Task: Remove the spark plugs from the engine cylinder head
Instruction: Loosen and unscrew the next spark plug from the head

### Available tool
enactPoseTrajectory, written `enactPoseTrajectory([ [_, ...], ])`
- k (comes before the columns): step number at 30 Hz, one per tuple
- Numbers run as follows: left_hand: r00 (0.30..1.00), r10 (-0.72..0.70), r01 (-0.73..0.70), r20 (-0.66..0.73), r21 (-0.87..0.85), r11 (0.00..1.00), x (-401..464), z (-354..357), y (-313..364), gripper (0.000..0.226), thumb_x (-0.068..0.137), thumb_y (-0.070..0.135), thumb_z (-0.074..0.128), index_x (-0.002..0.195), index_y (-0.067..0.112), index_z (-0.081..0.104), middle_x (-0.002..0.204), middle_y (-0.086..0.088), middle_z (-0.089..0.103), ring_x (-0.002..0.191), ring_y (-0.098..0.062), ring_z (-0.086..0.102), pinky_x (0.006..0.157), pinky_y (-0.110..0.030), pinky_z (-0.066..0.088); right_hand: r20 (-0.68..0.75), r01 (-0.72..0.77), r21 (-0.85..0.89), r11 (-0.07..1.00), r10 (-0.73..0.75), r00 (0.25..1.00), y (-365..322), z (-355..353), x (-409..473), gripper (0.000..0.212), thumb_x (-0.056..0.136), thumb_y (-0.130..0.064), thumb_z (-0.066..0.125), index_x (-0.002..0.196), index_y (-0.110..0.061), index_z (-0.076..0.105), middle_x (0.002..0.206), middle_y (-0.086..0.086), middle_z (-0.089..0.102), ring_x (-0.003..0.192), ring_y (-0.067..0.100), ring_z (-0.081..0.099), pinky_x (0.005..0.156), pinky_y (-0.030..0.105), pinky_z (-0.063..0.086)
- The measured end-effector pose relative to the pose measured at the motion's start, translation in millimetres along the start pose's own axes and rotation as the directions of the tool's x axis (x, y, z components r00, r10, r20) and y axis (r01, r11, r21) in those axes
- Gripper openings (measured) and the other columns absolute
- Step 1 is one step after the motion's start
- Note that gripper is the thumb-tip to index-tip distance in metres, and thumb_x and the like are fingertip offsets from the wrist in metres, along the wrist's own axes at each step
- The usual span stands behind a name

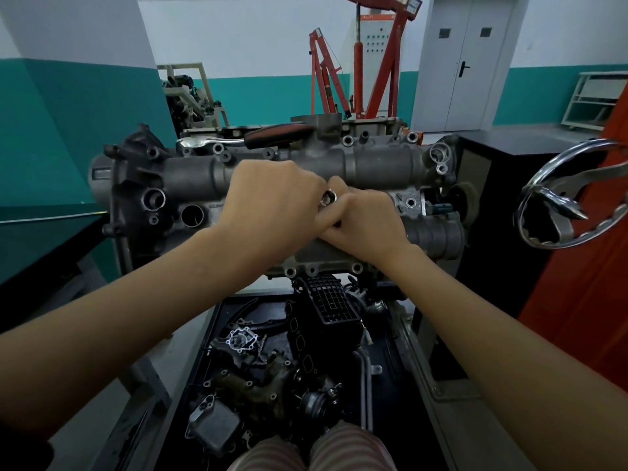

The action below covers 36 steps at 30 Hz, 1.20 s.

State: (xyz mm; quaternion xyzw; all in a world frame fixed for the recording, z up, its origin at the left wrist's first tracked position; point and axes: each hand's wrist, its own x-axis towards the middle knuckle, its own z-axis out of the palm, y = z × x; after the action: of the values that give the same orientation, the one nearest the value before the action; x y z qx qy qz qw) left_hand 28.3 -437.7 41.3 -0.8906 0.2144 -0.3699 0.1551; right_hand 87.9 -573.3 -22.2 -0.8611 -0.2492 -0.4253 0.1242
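Socket: we see a small silver socket [329,198] with its open round mouth turned up toward the camera, between our two hands, over the middle of the cylinder head [373,163]. Its long axis seems to run down into the head, but the lower part is hidden by fingers.
Spark plugs: we cannot see any plug; the wells are covered by our hands.
Left hand: our left hand [272,205] comes from the lower left, fingers curled round the socket from the left side.
Right hand: our right hand [368,226] comes from the lower right, fingers bent and pinching the same tool from the right; the two hands touch each other.
Cylinder head: grey cast metal, long axis left to right across the view, mounted on a stand. Its near edge with bolt holes lies just below our wrists.
Ratchet: a chrome ratchet with red-black handle [244,139] lies along the far edge of the head, apart from our hands.
Room to move: free space lies above the head and to the left; on the right a chrome hand wheel [571,195] stands near the head end.
Below: a black tray [204,338] with removed engine parts sits under the near edge, between our forearms.
Behind: a red engine crane [356,62] stands well apart by the wall.
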Motion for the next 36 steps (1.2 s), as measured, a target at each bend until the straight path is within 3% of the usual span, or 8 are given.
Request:
enactPoseTrajectory([
  [6,0.998,-0.007,0.001,-0.061,-0.084,0.996,-10.6,-0.5,0.2,0.041,0.086,0.054,0.019,0.081,0.015,0.03,0.069,0.003,0.035,0.053,-0.016,0.037,0.045,-0.024,0.014,0.065,-0.03,-0.084,0.996,0.035,0.997,0.7,0.7,2.6,0.043,0.075,-0.051,0.016,0.063,-0.017,0.042,0.056,0.006,0.058,0.05,0.02,0.039,0.046,0.025,0.009],
  [10,0.998,0.039,-0.043,-0.058,-0.064,0.997,-9.3,0.2,3.8,0.028,0.092,0.045,0.02,0.084,0.018,0.026,0.074,0.003,0.033,0.062,-0.016,0.036,0.045,-0.025,0.011,0.021,-0.002,-0.072,0.997,0.004,1.0,-2.2,-1.4,2.1,0.042,0.077,-0.038,0.028,0.054,-0.011,0.05,0.044,0.008,0.053,0.037,0.027,0.046,0.047,0.02,0.008],
  [16,1.0,-0.028,0.028,-0.011,0.043,0.999,1.5,-1.7,-0.1,0.058,0.085,0.056,0.007,0.053,0.018,0.036,0.046,0.002,0.032,0.04,-0.012,0.027,0.045,-0.022,0.014,0.032,-0.015,-0.05,0.999,0.016,0.999,2.5,-0.6,0.7,0.037,0.082,-0.036,0.062,0.059,-0.009,0.056,0.046,0.007,0.055,0.043,0.026,0.054,0.049,0.024,0.023],
  [20,1.0,-0.01,0.01,-0.028,0.007,1.0,-5.9,-4.5,4.4,0.055,0.085,0.059,0.008,0.068,0.015,0.036,0.054,0.004,0.034,0.042,-0.012,0.029,0.045,-0.023,0.013,-0.014,-0.01,-0.066,0.998,0.01,1.0,-2.0,-1.2,0.1,0.041,0.081,-0.035,0.038,0.057,-0.007,0.058,0.042,0.006,0.052,0.035,0.025,0.048,0.047,0.022,0.021],
  [24,0.998,0.0,-0.005,-0.058,-0.078,0.997,-13.9,-7.8,8.6,0.026,0.091,0.044,0.023,0.089,0.018,0.024,0.079,0.0,0.031,0.055,-0.018,0.036,0.045,-0.023,0.014,-0.008,-0.001,-0.099,0.995,0.001,1.0,-5.6,-4.3,1.8,0.037,0.077,-0.028,0.032,0.057,-0.006,0.053,0.043,0.007,0.052,0.032,0.026,0.042,0.046,0.017,0.004],
  [28,0.998,-0.025,0.026,-0.064,0.011,1.0,-9.1,-4.9,8.4,0.035,0.097,0.044,0.025,0.079,0.015,0.034,0.069,0.001,0.035,0.054,-0.016,0.035,0.044,-0.023,0.012,0.013,-0.019,-0.051,0.999,0.019,1.0,-5.9,-2.9,1.9,0.046,0.081,-0.039,0.033,0.076,-0.001,0.058,0.054,0.007,0.058,0.039,0.024,0.044,0.048,0.023,0.021],
  [31,0.997,-0.073,0.075,-0.04,0.04,0.996,-3.8,-3.2,5.3,0.057,0.093,0.056,0.02,0.056,0.016,0.037,0.049,0.003,0.033,0.04,-0.012,0.029,0.044,-0.022,0.013,-0.004,-0.013,-0.032,0.999,0.013,1.0,-4.7,-4.3,1.2,0.031,0.08,-0.03,0.061,0.078,0.0,0.056,0.048,0.005,0.056,0.037,0.025,0.051,0.047,0.021,0.024],
  [36,0.996,-0.072,0.07,-0.045,-0.037,0.997,-12.1,-2.2,6.5,0.052,0.085,0.06,0.014,0.072,0.015,0.035,0.063,0.004,0.037,0.046,-0.013,0.03,0.045,-0.023,0.012,-0.034,0.003,-0.066,0.998,-0.005,0.999,-4.5,-2.3,0.5,0.044,0.078,-0.038,0.037,0.055,-0.007,0.058,0.041,0.008,0.053,0.034,0.025,0.048,0.047,0.022,0.023],
])
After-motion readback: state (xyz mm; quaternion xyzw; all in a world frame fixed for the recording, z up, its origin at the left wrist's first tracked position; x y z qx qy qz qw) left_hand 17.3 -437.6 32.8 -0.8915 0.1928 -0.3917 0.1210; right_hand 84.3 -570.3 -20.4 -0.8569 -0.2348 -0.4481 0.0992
